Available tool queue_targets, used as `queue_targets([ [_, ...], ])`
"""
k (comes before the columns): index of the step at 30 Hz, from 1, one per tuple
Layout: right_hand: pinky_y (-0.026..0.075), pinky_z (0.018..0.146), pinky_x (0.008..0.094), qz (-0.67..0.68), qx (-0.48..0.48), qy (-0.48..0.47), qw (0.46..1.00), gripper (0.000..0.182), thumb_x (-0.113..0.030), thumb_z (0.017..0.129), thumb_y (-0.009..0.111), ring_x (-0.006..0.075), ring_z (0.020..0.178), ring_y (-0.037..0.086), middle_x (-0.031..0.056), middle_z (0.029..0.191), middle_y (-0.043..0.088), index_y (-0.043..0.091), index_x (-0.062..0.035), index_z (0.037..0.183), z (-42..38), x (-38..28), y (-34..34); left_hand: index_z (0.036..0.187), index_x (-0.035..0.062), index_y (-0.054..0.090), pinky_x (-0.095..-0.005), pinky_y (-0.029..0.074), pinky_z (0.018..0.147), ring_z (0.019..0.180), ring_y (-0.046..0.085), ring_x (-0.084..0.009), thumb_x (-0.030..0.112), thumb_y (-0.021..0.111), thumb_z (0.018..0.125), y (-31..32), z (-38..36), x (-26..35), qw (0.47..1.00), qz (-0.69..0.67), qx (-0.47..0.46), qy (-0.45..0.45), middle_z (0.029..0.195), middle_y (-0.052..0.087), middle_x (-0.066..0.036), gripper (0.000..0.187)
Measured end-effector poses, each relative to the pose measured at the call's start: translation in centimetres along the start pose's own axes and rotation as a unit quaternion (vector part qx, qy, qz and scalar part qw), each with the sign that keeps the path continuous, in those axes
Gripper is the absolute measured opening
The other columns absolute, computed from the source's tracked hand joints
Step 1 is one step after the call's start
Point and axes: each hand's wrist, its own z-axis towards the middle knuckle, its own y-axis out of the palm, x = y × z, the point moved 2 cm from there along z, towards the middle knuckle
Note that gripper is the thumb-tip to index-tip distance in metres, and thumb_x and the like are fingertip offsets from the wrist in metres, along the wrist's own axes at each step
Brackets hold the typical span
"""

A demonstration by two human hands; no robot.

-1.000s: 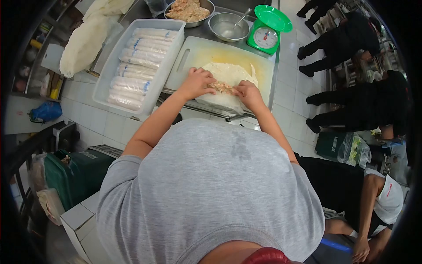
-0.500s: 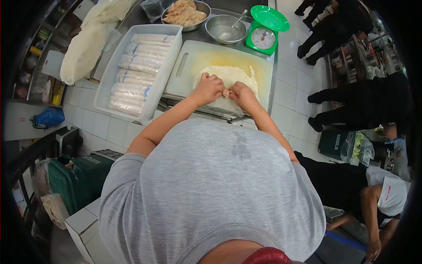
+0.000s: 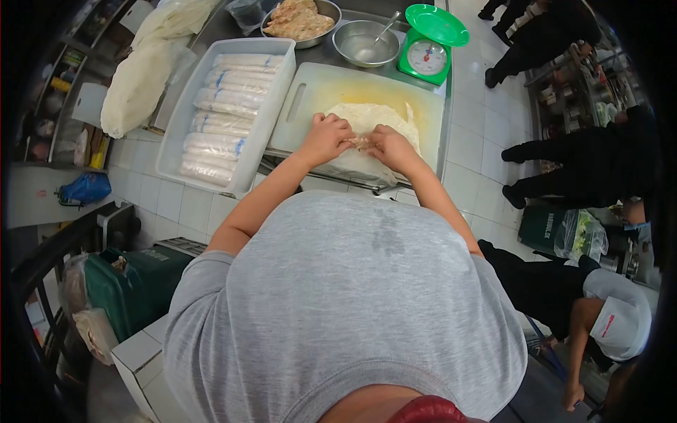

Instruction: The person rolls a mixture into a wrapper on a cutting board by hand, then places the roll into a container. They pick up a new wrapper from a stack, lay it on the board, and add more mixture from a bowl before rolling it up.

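Note:
A pale flat sheet (image 3: 381, 118) lies on the white cutting board (image 3: 310, 95), over the board's near edge. Both hands meet at a lumpy strip of minced filling (image 3: 362, 142) on the sheet's near part. My left hand (image 3: 328, 139) has its fingers bent and closed on the strip's left end. My right hand (image 3: 389, 147) pinches the strip's right end. A metal bowl of the same-looking filling (image 3: 300, 21) stands behind the board, beside a steel bowl with a spoon (image 3: 363, 46).
A white tub (image 3: 282, 92) of wrapped rolls stands left of the board. The green scale (image 3: 425, 56) is at the back right. Large pale bags (image 3: 134, 92) lie far left. Co-workers (image 3: 592, 158) stand on the right; one in a white cap (image 3: 624, 321) bends lower right.
My hands have moved slightly apart, and the filling between them is now spread into a longer strip. The whole view has shifted a little. The co-worker at the lower right has moved.

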Motion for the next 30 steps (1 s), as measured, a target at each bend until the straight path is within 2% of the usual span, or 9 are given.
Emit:
queue_targets([
  [3, 0.048, 0.074, 0.0397, -0.022, 0.017, -0.019, 0.999, 0.021, -0.009, 0.076, 0.065, 0.0303, 0.085, 0.058, 0.0117, 0.083, 0.056, 0.065, -0.0049, 0.096, -0.5, -0.6, 0.0, 0.088, 0.0172, 0.068, -0.0404, 0.029, 0.087, 0.094, 0.051, -0.0175, 0.031, 0.07, 0.076, -0.6, 0.4, 1.1, 0.999, -0.037, 0.024, 0.015, 0.092, 0.061, 0.004, 0.018],
  [8, 0.047, 0.074, 0.0414, -0.025, 0.017, -0.016, 0.999, 0.027, -0.013, 0.074, 0.069, 0.0317, 0.085, 0.058, 0.013, 0.082, 0.056, 0.063, -0.005, 0.1, -0.1, 1.2, 1.9, 0.098, 0.0206, 0.069, -0.0398, 0.028, 0.086, 0.094, 0.052, -0.0176, 0.036, 0.071, 0.075, 1.1, 0.5, 0.4, 1.0, 0.011, -0.019, 0.006, 0.091, 0.062, 0.005, 0.028],
  [12, 0.047, 0.074, 0.0411, 0.025, 0.01, 0.038, 0.999, 0.021, -0.014, 0.073, 0.069, 0.0317, 0.082, 0.057, 0.0118, 0.082, 0.056, 0.064, -0.0038, 0.091, -0.2, -1.1, 0.0, 0.108, 0.0198, 0.066, -0.0389, 0.028, 0.088, 0.095, 0.052, -0.0188, 0.04, 0.073, 0.073, -0.3, 0.4, 0.8, 0.999, -0.03, -0.018, -0.024, 0.09, 0.062, 0.003, 0.042],
  [15, 0.048, 0.074, 0.0405, -0.018, 0.032, 0.035, 0.999, 0.016, -0.014, 0.073, 0.069, 0.0307, 0.084, 0.057, 0.0117, 0.083, 0.056, 0.064, -0.0032, 0.083, -0.2, -1.5, 0.4, 0.11, 0.0154, 0.065, -0.0383, 0.032, 0.087, 0.096, 0.052, -0.0211, 0.04, 0.074, 0.071, -1.2, -0.5, 0.3, 0.99, -0.118, 0.063, -0.04, 0.089, 0.061, 0.0, 0.047],
  [18, 0.048, 0.075, 0.0398, -0.047, 0.048, 0.003, 0.998, 0.013, -0.013, 0.072, 0.069, 0.0299, 0.087, 0.057, 0.0123, 0.084, 0.057, 0.064, -0.0019, 0.078, 0.2, -0.8, 1.4, 0.107, 0.0114, 0.066, -0.0386, 0.035, 0.086, 0.097, 0.053, -0.0237, 0.039, 0.074, 0.071, -2.2, -1.8, -1.0, 0.995, -0.049, 0.075, -0.036, 0.087, 0.06, -0.001, 0.046],
  [21, 0.048, 0.077, 0.0402, -0.055, 0.054, -0.011, 0.997, 0.013, -0.011, 0.071, 0.068, 0.0299, 0.09, 0.057, 0.0127, 0.084, 0.057, 0.064, -0.0004, 0.075, 0.9, -1.1, 2.1, 0.104, 0.0123, 0.066, -0.0391, 0.036, 0.084, 0.096, 0.053, -0.0242, 0.036, 0.074, 0.073, -2.3, -3.0, -2.3, 0.996, -0.016, 0.044, -0.081, 0.089, 0.059, -0.002, 0.04],
  [24, 0.047, 0.079, 0.041, -0.042, 0.049, -0.004, 0.998, 0.012, -0.01, 0.07, 0.068, 0.0305, 0.09, 0.056, 0.013, 0.084, 0.057, 0.063, 0.0004, 0.074, 1.8, -1.4, 3.1, 0.103, 0.0128, 0.066, -0.0391, 0.036, 0.083, 0.097, 0.053, -0.0249, 0.032, 0.073, 0.074, -0.9, -3.4, -3.5, 0.993, -0.066, -0.004, -0.099, 0.092, 0.059, -0.003, 0.035],
  [26, 0.047, 0.08, 0.0414, -0.042, 0.031, 0.016, 0.999, 0.01, -0.009, 0.071, 0.067, 0.0308, 0.09, 0.056, 0.0132, 0.085, 0.057, 0.064, 0.0001, 0.074, 2.3, -1.5, 3.6, 0.102, 0.0133, 0.066, -0.0394, 0.036, 0.082, 0.096, 0.054, -0.0251, 0.03, 0.072, 0.075, -0.7, -3.6, -3.7, 0.993, -0.053, -0.002, -0.105, 0.093, 0.059, -0.004, 0.032],
  [30, 0.048, 0.08, 0.0403, -0.015, 0.036, -0.015, 0.999, 0.008, -0.007, 0.072, 0.064, 0.0312, 0.09, 0.056, 0.0138, 0.084, 0.057, 0.064, 0.0002, 0.074, 3.1, -2.8, 3.7, 0.099, 0.0138, 0.066, -0.04, 0.036, 0.082, 0.096, 0.054, -0.0252, 0.027, 0.071, 0.076, -1.5, -3.7, -3.1, 0.992, -0.072, 0.024, -0.101, 0.093, 0.059, -0.004, 0.027],
])
